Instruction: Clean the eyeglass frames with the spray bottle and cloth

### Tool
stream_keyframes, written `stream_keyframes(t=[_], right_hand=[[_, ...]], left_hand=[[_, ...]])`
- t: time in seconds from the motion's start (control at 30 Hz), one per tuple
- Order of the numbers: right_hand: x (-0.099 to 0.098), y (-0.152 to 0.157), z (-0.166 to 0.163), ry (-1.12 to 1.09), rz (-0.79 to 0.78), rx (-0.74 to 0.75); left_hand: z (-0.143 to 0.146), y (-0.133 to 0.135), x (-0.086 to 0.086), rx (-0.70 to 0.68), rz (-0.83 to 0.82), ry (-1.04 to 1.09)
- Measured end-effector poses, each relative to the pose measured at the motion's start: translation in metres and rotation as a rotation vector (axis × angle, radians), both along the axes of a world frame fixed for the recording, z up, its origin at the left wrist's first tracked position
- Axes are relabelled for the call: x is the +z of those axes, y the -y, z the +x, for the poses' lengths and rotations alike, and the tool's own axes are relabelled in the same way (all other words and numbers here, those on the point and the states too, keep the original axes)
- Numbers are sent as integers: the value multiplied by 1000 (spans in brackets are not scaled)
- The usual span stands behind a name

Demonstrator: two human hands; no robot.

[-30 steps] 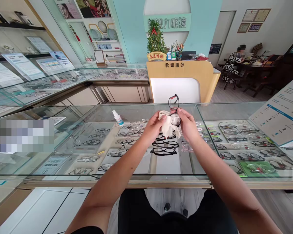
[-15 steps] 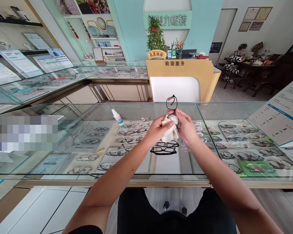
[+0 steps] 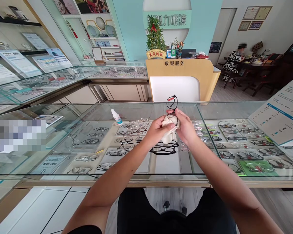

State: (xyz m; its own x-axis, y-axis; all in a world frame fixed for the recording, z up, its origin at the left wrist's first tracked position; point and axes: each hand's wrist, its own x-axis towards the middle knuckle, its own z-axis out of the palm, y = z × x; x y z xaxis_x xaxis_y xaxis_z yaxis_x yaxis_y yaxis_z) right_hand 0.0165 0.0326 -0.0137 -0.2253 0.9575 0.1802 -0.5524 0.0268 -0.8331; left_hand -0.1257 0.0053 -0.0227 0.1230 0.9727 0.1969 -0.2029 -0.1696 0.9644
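Observation:
A pair of black-framed eyeglasses [image 3: 172, 102] is held upright on end above the glass counter, one lens uppermost with a red mark on it. My right hand [image 3: 186, 125] pinches the frame near its bridge. With my left hand [image 3: 157, 127] I hold a cream cleaning cloth [image 3: 169, 135], pressed over the lower lens, its loose end hanging down. The cloth mostly covers that lens. Below my hands, black eyeglasses [image 3: 163, 150] show at the counter, close to another dark pair partly hidden by the cloth.
A white spray bottle [image 3: 116, 116] stands on the glass counter [image 3: 136, 112] to the left. Rows of display glasses [image 3: 133, 131] lie under the glass. A printed sign [image 3: 280, 110] leans at the right. Beyond are a wooden cashier desk [image 3: 180, 68] and a seated person [image 3: 235, 61].
The cloth has shifted slightly over the lower lens and now covers more of it, its loose end hanging a little lower. Both hands keep their hold, nearly in the same place.

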Motion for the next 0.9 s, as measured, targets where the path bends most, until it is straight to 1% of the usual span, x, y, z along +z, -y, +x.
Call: stream_keyframes(t=[0.17, 0.37, 0.47, 0.6, 0.67, 0.73, 0.9], right_hand=[[-1, 6, -8, 18, 61, 35], [-5, 11, -13, 30, 60, 52], [-7, 13, -11, 89, 124, 50], [-4, 14, -6, 208, 262, 47], [-1, 14, -5, 250, 307, 3], [0, 14, -4, 262, 308, -45], [-1, 10, -1, 292, 288, -93]], left_hand=[[4, -2, -5, 87, 58, 70], [10, -3, -14, 196, 95, 103], [11, -2, -14, 255, 98, 144], [9, -2, -10, 333, 91, 118], [7, -4, -11, 340, 76, 107], [5, -7, -13, 317, 66, 106], [3, -13, -19, 188, 42, 142]])
